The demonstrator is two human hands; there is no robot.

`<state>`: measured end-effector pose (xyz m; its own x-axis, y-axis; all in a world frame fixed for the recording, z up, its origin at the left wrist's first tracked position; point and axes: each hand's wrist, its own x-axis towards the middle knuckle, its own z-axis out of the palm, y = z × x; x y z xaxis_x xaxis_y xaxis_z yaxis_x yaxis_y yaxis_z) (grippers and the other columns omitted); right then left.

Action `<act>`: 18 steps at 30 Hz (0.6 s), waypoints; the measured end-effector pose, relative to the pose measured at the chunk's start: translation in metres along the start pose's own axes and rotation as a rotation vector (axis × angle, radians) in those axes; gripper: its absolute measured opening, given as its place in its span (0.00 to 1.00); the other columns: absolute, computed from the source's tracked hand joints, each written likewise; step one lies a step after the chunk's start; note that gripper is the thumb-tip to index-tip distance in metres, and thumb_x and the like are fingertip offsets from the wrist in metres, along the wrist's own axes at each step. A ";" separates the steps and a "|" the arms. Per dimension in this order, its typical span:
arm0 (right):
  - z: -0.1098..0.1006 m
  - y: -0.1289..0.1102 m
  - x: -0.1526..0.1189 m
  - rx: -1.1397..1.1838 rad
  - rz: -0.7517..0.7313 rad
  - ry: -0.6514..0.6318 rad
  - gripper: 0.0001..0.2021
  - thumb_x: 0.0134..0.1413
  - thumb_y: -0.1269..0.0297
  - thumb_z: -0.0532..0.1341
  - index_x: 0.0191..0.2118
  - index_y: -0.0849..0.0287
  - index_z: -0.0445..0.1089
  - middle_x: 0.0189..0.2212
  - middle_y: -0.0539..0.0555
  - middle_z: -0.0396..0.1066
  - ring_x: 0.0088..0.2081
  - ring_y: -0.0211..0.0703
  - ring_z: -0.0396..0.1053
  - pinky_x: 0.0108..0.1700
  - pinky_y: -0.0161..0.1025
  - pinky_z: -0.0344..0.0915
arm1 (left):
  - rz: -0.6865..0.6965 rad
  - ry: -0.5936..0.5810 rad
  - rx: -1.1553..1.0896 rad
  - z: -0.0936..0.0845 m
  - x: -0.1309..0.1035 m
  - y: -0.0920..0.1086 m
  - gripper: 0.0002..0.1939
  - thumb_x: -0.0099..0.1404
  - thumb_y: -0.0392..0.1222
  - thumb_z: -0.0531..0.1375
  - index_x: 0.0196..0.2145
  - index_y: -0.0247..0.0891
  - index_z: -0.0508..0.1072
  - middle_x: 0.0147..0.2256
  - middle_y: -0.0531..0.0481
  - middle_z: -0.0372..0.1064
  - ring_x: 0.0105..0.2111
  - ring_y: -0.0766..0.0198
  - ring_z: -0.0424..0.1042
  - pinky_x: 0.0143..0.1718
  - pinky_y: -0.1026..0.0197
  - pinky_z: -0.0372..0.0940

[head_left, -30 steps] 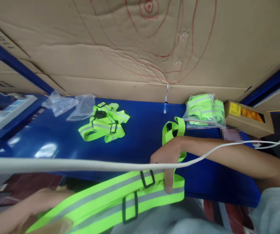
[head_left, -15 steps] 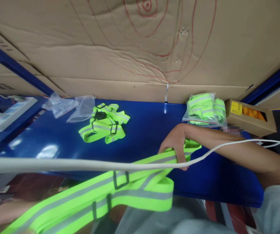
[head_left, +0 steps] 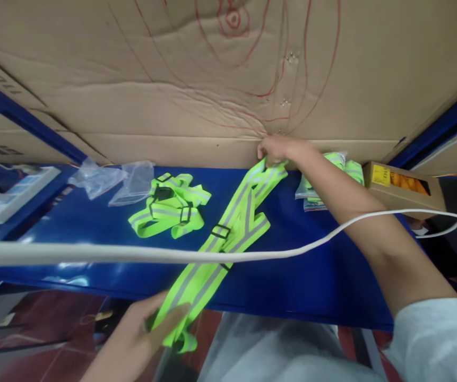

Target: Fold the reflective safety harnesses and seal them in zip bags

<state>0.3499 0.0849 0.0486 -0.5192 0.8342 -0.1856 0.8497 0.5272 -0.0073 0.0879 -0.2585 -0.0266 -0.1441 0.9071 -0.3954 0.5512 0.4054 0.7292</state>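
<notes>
A long yellow-green reflective strap (head_left: 248, 212) with grey stripes and black buckles stretches diagonally over the blue table. At its far end, by the cardboard wall, my right hand (head_left: 274, 149) is closed on it. My left hand (head_left: 152, 321) grips the near end below the table's front edge, thumb on top, with a short loop hanging past it. Left of the strap, a second bundle of the same webbing (head_left: 172, 204) with a black clip lies loose on the table.
Clear plastic bags (head_left: 135, 183) lie at the back left. Bagged green straps (head_left: 353, 171) and a cardboard box (head_left: 407, 193) with orange contents stand at the back right. A white cable (head_left: 284, 254) crosses the view in front of the strap. The blue table (head_left: 303, 286) runs underneath.
My right hand has moved up and away to the back of the table with the strap's far end. My left hand has come rightward into fuller view, and the strap now lies more steeply.
</notes>
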 end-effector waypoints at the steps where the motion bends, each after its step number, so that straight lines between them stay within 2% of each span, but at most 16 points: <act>1: 0.002 -0.007 -0.008 -0.064 -0.017 0.118 0.14 0.58 0.72 0.63 0.50 0.68 0.77 0.50 0.64 0.76 0.53 0.56 0.71 0.55 0.47 0.59 | -0.023 -0.029 -0.052 0.001 0.001 0.008 0.19 0.58 0.63 0.64 0.34 0.45 0.81 0.30 0.56 0.77 0.36 0.52 0.76 0.39 0.58 0.73; 2: 0.006 -0.017 -0.020 -0.120 -0.042 0.278 0.14 0.60 0.78 0.58 0.49 0.72 0.76 0.51 0.68 0.74 0.55 0.58 0.69 0.57 0.49 0.57 | -0.045 -0.015 -0.092 0.001 0.001 0.015 0.19 0.57 0.62 0.65 0.32 0.44 0.81 0.31 0.55 0.77 0.36 0.52 0.76 0.39 0.58 0.72; 4: 0.023 -0.043 -0.054 -0.132 -0.101 0.386 0.21 0.62 0.83 0.49 0.56 0.71 0.71 0.59 0.69 0.68 0.60 0.57 0.64 0.60 0.51 0.53 | -0.145 0.068 -0.210 0.003 0.000 0.023 0.19 0.53 0.61 0.68 0.30 0.42 0.79 0.31 0.54 0.77 0.36 0.52 0.76 0.38 0.58 0.72; 6: 0.050 -0.073 -0.100 -0.059 -0.276 0.489 0.22 0.66 0.79 0.50 0.61 0.64 0.67 0.60 0.63 0.68 0.58 0.53 0.66 0.58 0.49 0.57 | -0.321 0.091 -0.416 0.012 -0.003 0.022 0.19 0.50 0.59 0.69 0.33 0.43 0.79 0.31 0.53 0.77 0.34 0.51 0.77 0.35 0.57 0.72; 8: 0.083 -0.104 -0.152 0.073 -0.557 0.568 0.17 0.71 0.69 0.51 0.60 0.61 0.69 0.58 0.60 0.71 0.56 0.49 0.68 0.57 0.47 0.62 | -0.473 0.032 -0.653 0.027 -0.007 0.017 0.22 0.48 0.58 0.70 0.38 0.45 0.80 0.31 0.53 0.78 0.29 0.52 0.77 0.32 0.55 0.71; 9: 0.100 -0.117 -0.178 0.117 -0.712 0.593 0.17 0.72 0.62 0.52 0.60 0.58 0.69 0.57 0.58 0.72 0.57 0.47 0.68 0.58 0.45 0.64 | -0.519 -0.012 -0.747 0.036 -0.009 0.014 0.22 0.46 0.57 0.71 0.38 0.46 0.80 0.31 0.53 0.78 0.28 0.52 0.77 0.31 0.55 0.71; 11: 0.130 -0.138 -0.221 0.181 -0.891 0.740 0.17 0.71 0.53 0.54 0.56 0.52 0.73 0.59 0.51 0.71 0.62 0.45 0.64 0.63 0.46 0.64 | -0.554 -0.083 -0.868 0.053 -0.014 0.010 0.21 0.43 0.55 0.73 0.35 0.47 0.81 0.31 0.53 0.78 0.30 0.53 0.78 0.31 0.57 0.71; 12: 0.142 -0.145 -0.237 0.152 -0.953 0.780 0.14 0.70 0.55 0.56 0.54 0.48 0.74 0.61 0.46 0.70 0.63 0.42 0.62 0.64 0.43 0.64 | -0.565 -0.103 -0.910 0.060 -0.016 0.009 0.20 0.43 0.54 0.74 0.34 0.47 0.81 0.31 0.52 0.78 0.31 0.54 0.78 0.31 0.59 0.71; 13: 0.151 -0.149 -0.249 0.117 -0.996 0.770 0.13 0.69 0.58 0.58 0.53 0.46 0.75 0.62 0.44 0.69 0.64 0.41 0.61 0.65 0.41 0.63 | -0.579 -0.121 -0.943 0.067 -0.018 0.009 0.19 0.43 0.54 0.74 0.34 0.47 0.81 0.31 0.52 0.78 0.32 0.55 0.79 0.32 0.60 0.71; 15: 0.163 -0.152 -0.261 0.134 -0.951 0.775 0.14 0.67 0.60 0.60 0.55 0.48 0.74 0.62 0.44 0.69 0.64 0.42 0.62 0.66 0.43 0.63 | -0.591 -0.152 -0.972 0.076 -0.019 0.009 0.20 0.44 0.54 0.75 0.33 0.45 0.81 0.31 0.51 0.78 0.31 0.57 0.78 0.31 0.61 0.71; 18: 0.164 -0.153 -0.262 0.274 -0.776 0.675 0.21 0.67 0.56 0.60 0.62 0.56 0.68 0.58 0.52 0.73 0.59 0.46 0.68 0.63 0.47 0.66 | -0.538 -0.201 -0.958 0.082 -0.018 0.010 0.22 0.43 0.54 0.76 0.35 0.43 0.81 0.33 0.49 0.78 0.32 0.55 0.79 0.35 0.60 0.73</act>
<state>0.3710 -0.2409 -0.0628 -0.7994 0.2467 0.5478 0.2127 0.9690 -0.1260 0.1637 -0.2802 -0.0581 0.0105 0.5875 -0.8091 -0.4167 0.7381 0.5306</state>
